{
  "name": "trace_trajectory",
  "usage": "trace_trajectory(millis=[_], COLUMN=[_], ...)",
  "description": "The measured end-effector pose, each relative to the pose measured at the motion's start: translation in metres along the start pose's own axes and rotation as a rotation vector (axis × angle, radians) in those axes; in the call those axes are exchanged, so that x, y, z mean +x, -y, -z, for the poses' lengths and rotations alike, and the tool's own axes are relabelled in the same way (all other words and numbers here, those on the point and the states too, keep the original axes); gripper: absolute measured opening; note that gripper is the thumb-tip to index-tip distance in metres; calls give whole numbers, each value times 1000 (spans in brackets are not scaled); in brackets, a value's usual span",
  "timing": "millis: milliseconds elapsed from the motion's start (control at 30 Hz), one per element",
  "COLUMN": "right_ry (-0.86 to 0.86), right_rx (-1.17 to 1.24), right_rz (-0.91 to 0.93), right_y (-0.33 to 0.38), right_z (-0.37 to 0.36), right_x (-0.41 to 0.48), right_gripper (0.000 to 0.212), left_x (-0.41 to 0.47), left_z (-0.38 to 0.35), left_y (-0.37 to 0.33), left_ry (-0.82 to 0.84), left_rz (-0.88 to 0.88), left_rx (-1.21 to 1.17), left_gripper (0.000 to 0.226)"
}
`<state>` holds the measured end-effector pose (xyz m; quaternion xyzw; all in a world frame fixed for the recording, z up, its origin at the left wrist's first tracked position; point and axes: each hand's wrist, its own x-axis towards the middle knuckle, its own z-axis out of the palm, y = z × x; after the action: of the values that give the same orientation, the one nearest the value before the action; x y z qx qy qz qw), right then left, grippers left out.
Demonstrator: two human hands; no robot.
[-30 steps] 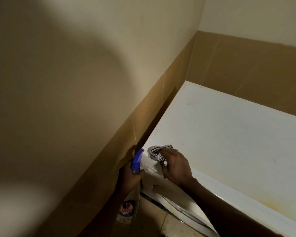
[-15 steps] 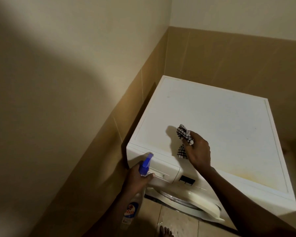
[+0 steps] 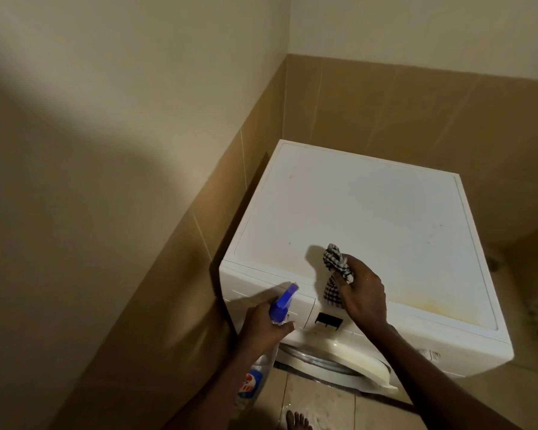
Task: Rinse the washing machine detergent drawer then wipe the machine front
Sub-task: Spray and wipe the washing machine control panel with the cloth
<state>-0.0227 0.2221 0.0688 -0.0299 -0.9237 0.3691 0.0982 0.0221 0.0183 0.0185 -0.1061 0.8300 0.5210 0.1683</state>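
A white washing machine [image 3: 370, 218] stands in the room corner, seen from above. Its detergent drawer front [image 3: 261, 293] sits closed at the top left of the front panel, beside a dark display [image 3: 328, 321]. My left hand [image 3: 263, 328] grips a spray bottle [image 3: 281, 301] with a blue trigger head, its nozzle pointing at the drawer front. My right hand [image 3: 362, 294] holds a bunched black-and-white checked cloth [image 3: 336, 265] just above the front edge of the machine top. The round door [image 3: 333, 358] bulges out below the panel.
Tiled walls close in at the left [image 3: 199, 243] and behind [image 3: 416, 119]. A narrow dark gap runs between the machine and the left wall. A bare foot [image 3: 297, 420] stands on the wet floor tiles in front. A yellowish stain [image 3: 429, 302] marks the lid's front edge.
The view has pulled back and shifted, showing the whole machine top. My right hand lifted the cloth off the drawer corner and moved right; the left hand keeps the bottle aimed at the drawer.
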Motion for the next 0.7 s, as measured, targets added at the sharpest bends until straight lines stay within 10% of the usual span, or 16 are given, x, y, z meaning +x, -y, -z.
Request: trace_trajectory(millis=[700], right_ry=[269], right_rx=[-297], right_rz=[497], right_y=[11], right_z=[-72], right_x=[-36], right_gripper=[45], left_x=[-3], left_z=[41], left_y=[35], left_ry=[-317], left_rz=[158], left_rx=[-157], left_gripper=[52])
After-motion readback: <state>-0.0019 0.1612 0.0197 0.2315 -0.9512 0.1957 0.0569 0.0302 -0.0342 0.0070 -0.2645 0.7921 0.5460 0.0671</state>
